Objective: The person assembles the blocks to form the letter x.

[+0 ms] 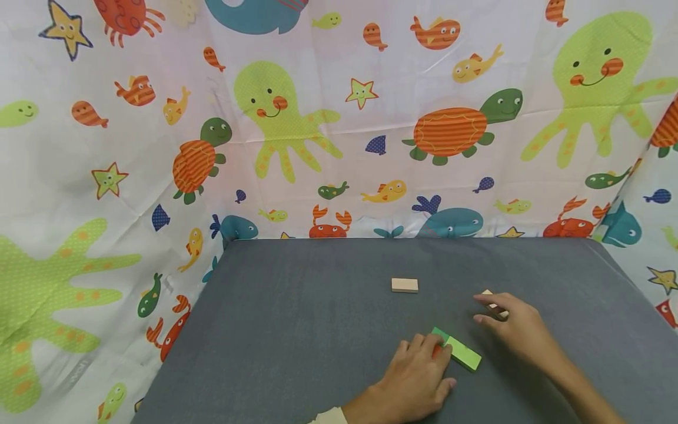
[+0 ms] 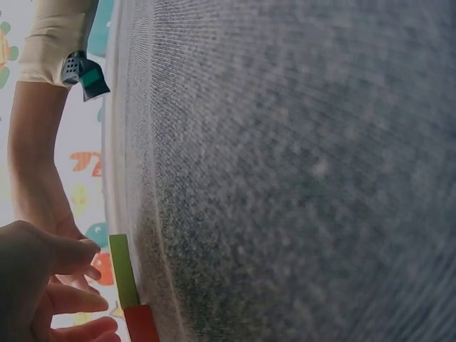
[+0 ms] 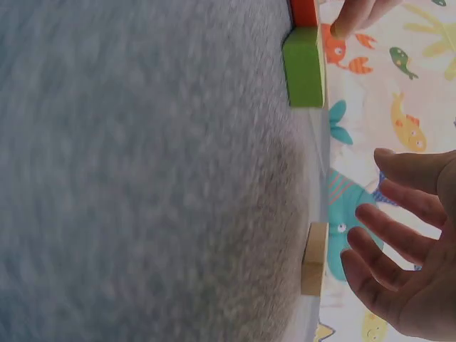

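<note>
Taking the green block [image 1: 462, 352] as our landmark and reading left to right: our left hand [image 1: 418, 380] lies palm-down on the grey table [image 1: 296, 330] just left of the green block, fingers relaxed and extended, their tips over a red block [image 1: 436, 351] that butts against the green one's near-left end. From the left wrist view the red piece [image 2: 141, 324] and the green one [image 2: 122, 269] sit end to end in one line, and the fingers [image 2: 68, 299] hover beside them without curling round either.

The green block's long axis runs diagonally, from upper left beside our left fingertips down to lower right. Our left hand is the nearer one to it.

Up and to the right of the green block, our right hand [image 1: 516, 330] rests with fingers loosely spread over a plain wooden block [image 1: 494, 301]; the right wrist view shows the fingers [image 3: 399, 249] open, close to that piece [image 3: 314, 258] but not clasping it. A second plain wooden block [image 1: 405, 285] lies well apart, beyond the green block toward the sea-creature curtain [image 1: 275, 112]
</note>
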A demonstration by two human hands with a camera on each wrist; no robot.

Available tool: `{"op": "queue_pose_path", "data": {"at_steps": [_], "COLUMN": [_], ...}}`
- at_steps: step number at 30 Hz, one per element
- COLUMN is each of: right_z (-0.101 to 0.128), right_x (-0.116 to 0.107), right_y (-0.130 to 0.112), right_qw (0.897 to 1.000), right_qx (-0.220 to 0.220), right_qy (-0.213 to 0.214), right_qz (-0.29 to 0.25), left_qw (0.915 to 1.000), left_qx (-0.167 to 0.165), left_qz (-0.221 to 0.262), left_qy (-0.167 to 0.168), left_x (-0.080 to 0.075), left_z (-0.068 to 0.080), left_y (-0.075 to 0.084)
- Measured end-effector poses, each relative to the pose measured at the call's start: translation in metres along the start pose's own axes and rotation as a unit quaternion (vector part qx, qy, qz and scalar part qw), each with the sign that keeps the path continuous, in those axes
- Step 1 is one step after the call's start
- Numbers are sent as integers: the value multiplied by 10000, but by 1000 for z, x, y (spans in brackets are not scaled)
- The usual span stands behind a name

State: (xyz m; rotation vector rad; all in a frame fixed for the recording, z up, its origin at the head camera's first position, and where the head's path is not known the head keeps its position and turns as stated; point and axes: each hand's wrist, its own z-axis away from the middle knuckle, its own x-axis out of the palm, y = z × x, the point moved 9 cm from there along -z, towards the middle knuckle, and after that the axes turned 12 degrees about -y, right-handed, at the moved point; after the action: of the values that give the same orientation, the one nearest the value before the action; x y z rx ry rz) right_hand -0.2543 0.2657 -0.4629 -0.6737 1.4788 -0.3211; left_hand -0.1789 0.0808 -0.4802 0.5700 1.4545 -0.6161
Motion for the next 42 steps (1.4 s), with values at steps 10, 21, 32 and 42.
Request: {"op": "queue_pose_path", "data": {"at_steps": [10,21,32,42], "right_z": [-6,-15,-21,-27], "right_x": [-12,-12,-11,-12], "right_y": [18,40,54,55], "right_qw": [9991,9989,9968,9942], "right_qx": [-53,172,478,602], "right_qy": [251,-38,-440,-659], "right_qz": [346,426,466,606], "left_qw": [9986,9976,9987,9965], "left_qx": [7,26,46,8], "left_qz": [282,415,143,175], "left_qy": [-445,-555,-485,-823], "left_x": [8,12,12,14], "left_z": [-3,-4,-5,-7], "left_y": [-2,-3,0,1]}}
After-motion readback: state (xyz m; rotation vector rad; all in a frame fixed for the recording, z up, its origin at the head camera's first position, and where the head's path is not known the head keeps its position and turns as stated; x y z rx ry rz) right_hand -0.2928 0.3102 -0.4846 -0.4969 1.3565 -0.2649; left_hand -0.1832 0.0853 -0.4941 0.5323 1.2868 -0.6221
